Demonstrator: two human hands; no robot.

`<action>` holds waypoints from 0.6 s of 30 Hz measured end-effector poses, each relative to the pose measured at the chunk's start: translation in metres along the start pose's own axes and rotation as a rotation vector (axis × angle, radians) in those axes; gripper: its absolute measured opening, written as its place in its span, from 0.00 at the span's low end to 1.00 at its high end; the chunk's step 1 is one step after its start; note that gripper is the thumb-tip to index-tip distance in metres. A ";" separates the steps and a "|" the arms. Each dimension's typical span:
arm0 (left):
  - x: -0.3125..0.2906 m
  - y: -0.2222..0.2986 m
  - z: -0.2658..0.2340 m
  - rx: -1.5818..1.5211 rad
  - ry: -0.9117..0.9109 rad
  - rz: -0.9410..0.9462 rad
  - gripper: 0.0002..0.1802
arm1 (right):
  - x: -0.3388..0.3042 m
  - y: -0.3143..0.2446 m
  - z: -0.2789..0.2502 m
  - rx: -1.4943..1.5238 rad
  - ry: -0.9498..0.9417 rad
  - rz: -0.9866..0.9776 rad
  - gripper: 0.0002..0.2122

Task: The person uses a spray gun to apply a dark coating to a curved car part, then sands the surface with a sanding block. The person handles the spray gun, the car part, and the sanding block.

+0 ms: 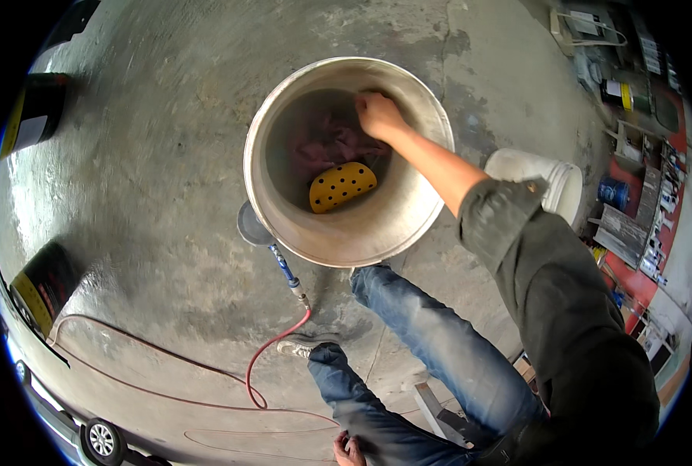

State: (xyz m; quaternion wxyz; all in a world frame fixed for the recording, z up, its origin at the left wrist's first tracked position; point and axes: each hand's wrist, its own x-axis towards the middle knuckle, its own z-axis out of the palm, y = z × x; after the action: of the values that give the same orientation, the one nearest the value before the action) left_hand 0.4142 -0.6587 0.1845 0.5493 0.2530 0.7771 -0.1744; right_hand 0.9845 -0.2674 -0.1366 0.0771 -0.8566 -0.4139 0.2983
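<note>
A large pale round tub (412, 225) stands in front of me. My right hand (378, 115) reaches down inside it near the far right of the inner wall. Its fingers are curled closed, and whatever they hold, if anything, is hidden. Beside that hand a crumpled dull-pink cloth (330, 147) lies at the tub's bottom. A yellow sanding disc with dark holes (343, 186) rests nearer to me in the tub, showing as a half-round. My left hand (349, 450) is low by my left leg, fingers bent in, with nothing seen in them.
An air sander (282, 264) with a round grey pad lies against the tub's left side, its red hose (262, 353) looping over the concrete floor. A white bucket (567, 190) lies tipped at the right. Dark drums (47, 283) stand left; a cluttered red bench (633, 283) is far right.
</note>
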 end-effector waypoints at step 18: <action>-0.036 0.070 0.063 -0.195 -0.072 -0.002 0.16 | -0.004 0.044 0.091 0.055 -0.463 0.085 0.17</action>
State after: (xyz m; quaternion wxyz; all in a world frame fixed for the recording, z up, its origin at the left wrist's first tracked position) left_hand 0.5134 -0.6435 0.1977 0.5987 0.1910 0.7705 -0.1073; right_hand 0.9595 -0.3093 -0.2247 -0.0091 -0.7795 -0.3759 0.5010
